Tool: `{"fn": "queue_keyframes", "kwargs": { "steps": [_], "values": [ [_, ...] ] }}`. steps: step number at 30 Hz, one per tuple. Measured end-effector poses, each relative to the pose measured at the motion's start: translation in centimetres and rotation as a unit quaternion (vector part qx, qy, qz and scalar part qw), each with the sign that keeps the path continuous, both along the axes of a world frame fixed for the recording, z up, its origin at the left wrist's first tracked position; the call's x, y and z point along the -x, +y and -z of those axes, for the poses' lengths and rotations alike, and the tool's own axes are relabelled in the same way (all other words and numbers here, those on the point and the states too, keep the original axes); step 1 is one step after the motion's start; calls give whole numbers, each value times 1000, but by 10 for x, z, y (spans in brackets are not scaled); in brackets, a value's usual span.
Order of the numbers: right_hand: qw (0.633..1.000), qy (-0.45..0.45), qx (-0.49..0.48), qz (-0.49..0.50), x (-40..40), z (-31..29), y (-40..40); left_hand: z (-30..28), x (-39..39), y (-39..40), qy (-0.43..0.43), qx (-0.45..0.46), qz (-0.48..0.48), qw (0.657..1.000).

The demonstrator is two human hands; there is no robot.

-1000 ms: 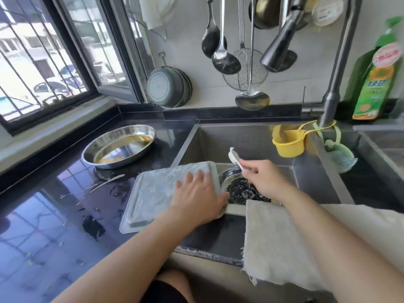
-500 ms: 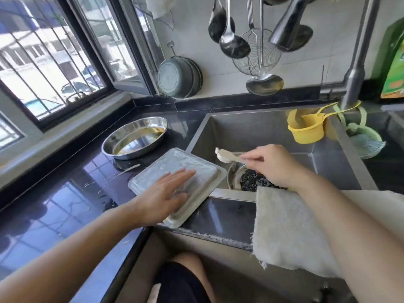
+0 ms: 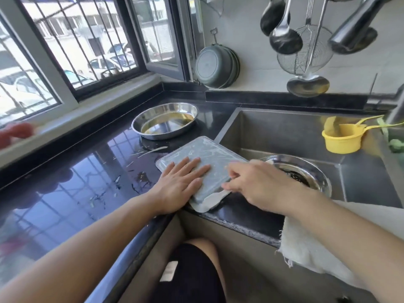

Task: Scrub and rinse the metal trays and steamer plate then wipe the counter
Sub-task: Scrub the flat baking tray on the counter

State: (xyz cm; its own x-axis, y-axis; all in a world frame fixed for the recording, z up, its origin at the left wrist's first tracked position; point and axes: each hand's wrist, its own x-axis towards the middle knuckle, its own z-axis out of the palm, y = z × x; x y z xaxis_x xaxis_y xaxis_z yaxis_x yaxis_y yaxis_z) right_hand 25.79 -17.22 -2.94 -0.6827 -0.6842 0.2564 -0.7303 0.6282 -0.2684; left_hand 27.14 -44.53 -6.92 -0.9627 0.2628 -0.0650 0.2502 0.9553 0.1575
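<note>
On the wet black stone bench (image 3: pixel 65 193), an oval steel tray (image 3: pixel 165 121) holding yellowish liquid is sitting at about 11 o'clock from the left hand (image 3: pixel 181 184). That hand is being pressed flat and open on the upturned rectangular metal tray (image 3: pixel 205 156), which is lying across the bench edge at the steel sink's (image 3: pixel 284 132) left rim. At the tray's 3 o'clock side the right hand (image 3: pixel 260 184) is being curled over a pale scrubbing cloth (image 3: pixel 209 202). A round steel steamer plate (image 3: pixel 306 171) is lying in the sink.
</note>
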Motion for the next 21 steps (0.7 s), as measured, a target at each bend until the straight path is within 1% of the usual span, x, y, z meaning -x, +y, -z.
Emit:
{"fn": "queue_keyframes", "kwargs": {
  "steps": [2,4,6,9,11,13,15,17,19,21],
  "values": [
    [996,-18,-23,88,21,-8,29,1,0,0,2,-2,2,1000],
    [990,8,-63,128,36,-13,50,2,0,-1,7,-4,4,1000],
    [993,34,-71,85,32,-13,41,3,0,-1,10,-7,4,1000],
    [994,60,-70,-62,7,-3,-6,3,2,-1,4,-1,3,1000],
    [988,70,-90,-106,7,2,-17,2,2,-1,0,4,5,1000],
    [991,73,-91,-69,27,4,1,1,2,0,-6,6,7,1000],
    [996,27,-85,32,53,5,37,1,1,-1,-4,4,6,1000],
    [990,-22,-36,133,75,9,76,1,1,-3,-6,1,8,1000],
    [982,-37,28,181,85,17,101,1,5,-2,-9,-3,23,1000],
    [974,-59,70,205,88,21,107,-4,11,-1,-24,-1,49,998]
  ]
}}
